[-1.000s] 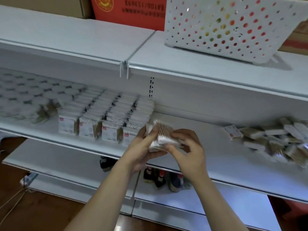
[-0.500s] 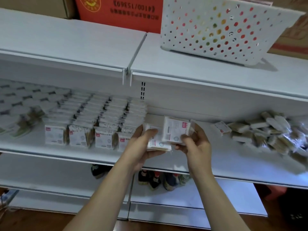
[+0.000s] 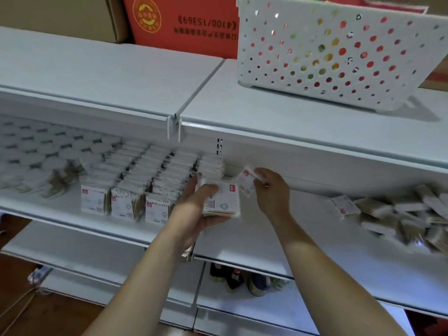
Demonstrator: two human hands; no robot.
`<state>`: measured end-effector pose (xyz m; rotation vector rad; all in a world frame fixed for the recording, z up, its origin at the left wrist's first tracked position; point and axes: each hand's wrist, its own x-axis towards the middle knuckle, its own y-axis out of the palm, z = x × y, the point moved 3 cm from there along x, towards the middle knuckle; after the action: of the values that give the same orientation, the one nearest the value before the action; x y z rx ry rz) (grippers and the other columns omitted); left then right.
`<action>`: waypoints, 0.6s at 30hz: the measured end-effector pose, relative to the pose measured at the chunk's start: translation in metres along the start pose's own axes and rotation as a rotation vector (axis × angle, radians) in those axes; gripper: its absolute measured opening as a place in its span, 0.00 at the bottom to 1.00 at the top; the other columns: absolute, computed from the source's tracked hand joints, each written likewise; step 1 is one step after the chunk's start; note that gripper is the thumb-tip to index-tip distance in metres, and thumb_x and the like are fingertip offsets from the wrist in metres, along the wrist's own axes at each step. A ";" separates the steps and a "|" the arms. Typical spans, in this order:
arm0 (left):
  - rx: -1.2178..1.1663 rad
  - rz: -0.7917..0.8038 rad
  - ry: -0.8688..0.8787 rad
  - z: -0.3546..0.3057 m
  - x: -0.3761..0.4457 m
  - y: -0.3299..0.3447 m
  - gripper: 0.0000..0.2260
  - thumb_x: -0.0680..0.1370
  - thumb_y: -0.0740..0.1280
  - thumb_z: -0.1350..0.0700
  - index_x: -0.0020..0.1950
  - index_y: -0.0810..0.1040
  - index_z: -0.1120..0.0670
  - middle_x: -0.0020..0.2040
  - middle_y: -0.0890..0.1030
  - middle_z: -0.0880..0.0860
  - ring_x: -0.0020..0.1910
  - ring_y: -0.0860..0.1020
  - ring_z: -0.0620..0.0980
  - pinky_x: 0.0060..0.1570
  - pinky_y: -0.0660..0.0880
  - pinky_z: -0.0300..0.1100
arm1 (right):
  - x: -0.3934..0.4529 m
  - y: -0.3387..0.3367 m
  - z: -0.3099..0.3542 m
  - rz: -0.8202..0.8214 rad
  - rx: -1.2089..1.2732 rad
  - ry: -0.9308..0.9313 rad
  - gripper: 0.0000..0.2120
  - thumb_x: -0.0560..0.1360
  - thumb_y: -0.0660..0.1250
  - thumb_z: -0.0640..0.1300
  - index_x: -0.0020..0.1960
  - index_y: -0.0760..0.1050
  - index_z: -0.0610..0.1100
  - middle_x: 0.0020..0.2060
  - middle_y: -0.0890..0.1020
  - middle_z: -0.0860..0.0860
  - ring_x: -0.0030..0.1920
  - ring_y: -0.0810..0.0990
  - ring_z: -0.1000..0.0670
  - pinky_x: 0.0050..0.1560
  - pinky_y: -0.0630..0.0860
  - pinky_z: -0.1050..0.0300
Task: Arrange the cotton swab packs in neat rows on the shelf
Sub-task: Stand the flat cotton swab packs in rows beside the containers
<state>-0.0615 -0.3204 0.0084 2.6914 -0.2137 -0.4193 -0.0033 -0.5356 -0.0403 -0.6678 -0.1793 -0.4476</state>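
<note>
Bare shelf (image 3: 278, 229) lies open between the standing rows of packs (image 3: 145, 180) on the left and the loose pile of packs (image 3: 407, 214) on the right. The upper shelf (image 3: 303, 141) overhangs this gap, limiting headroom.

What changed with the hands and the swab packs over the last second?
The right hand took one pack off the stack in the left hand and carried it up toward the back of the rows. The left hand kept the stack; the loose pile stayed put.
</note>
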 end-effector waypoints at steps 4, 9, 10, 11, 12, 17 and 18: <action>0.009 -0.008 0.006 -0.009 0.004 -0.014 0.10 0.80 0.65 0.59 0.62 0.76 0.53 0.50 0.83 0.59 0.44 0.84 0.56 0.38 0.81 0.47 | 0.028 0.030 0.002 0.056 -0.109 -0.051 0.15 0.77 0.66 0.39 0.63 0.77 0.44 0.56 0.83 0.44 0.54 0.81 0.43 0.54 0.77 0.55; 0.033 0.011 -0.009 -0.021 0.018 -0.026 0.07 0.80 0.65 0.57 0.58 0.77 0.53 0.44 0.83 0.56 0.39 0.84 0.54 0.38 0.82 0.49 | 0.045 0.052 -0.004 0.040 -0.217 -0.162 0.12 0.76 0.68 0.37 0.58 0.82 0.41 0.58 0.79 0.43 0.54 0.81 0.41 0.56 0.73 0.58; 0.034 0.014 -0.014 -0.022 0.021 -0.028 0.07 0.80 0.65 0.57 0.57 0.78 0.52 0.44 0.83 0.56 0.39 0.84 0.54 0.38 0.82 0.49 | 0.045 0.056 -0.005 0.033 -0.236 -0.187 0.12 0.75 0.69 0.36 0.57 0.82 0.41 0.58 0.79 0.43 0.53 0.80 0.41 0.56 0.74 0.57; 0.032 0.020 -0.022 -0.023 0.023 -0.031 0.07 0.80 0.65 0.56 0.57 0.78 0.52 0.45 0.83 0.56 0.39 0.84 0.54 0.38 0.82 0.49 | 0.046 0.060 -0.006 0.029 -0.270 -0.204 0.12 0.75 0.69 0.36 0.58 0.82 0.41 0.58 0.78 0.42 0.54 0.80 0.40 0.56 0.75 0.55; 0.030 0.027 -0.029 -0.024 0.025 -0.033 0.07 0.80 0.65 0.56 0.57 0.78 0.51 0.46 0.83 0.57 0.39 0.84 0.55 0.39 0.82 0.49 | 0.047 0.062 -0.006 0.022 -0.318 -0.215 0.13 0.75 0.69 0.37 0.59 0.82 0.41 0.58 0.77 0.42 0.55 0.78 0.39 0.56 0.76 0.51; 0.048 0.052 -0.065 -0.025 0.032 -0.043 0.09 0.80 0.65 0.54 0.59 0.79 0.52 0.52 0.82 0.60 0.41 0.85 0.56 0.39 0.81 0.48 | 0.051 0.066 -0.006 -0.063 -0.457 -0.248 0.14 0.73 0.71 0.38 0.58 0.82 0.44 0.53 0.77 0.40 0.54 0.75 0.35 0.50 0.80 0.44; 0.048 0.055 -0.072 -0.025 0.033 -0.044 0.10 0.81 0.65 0.53 0.61 0.79 0.53 0.54 0.82 0.61 0.42 0.85 0.56 0.39 0.81 0.48 | 0.050 0.067 -0.006 -0.084 -0.492 -0.273 0.13 0.73 0.72 0.38 0.57 0.82 0.45 0.52 0.78 0.40 0.53 0.76 0.35 0.46 0.81 0.43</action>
<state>-0.0183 -0.2782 0.0034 2.7123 -0.3211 -0.5012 0.0717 -0.5100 -0.0667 -1.2090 -0.3620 -0.4843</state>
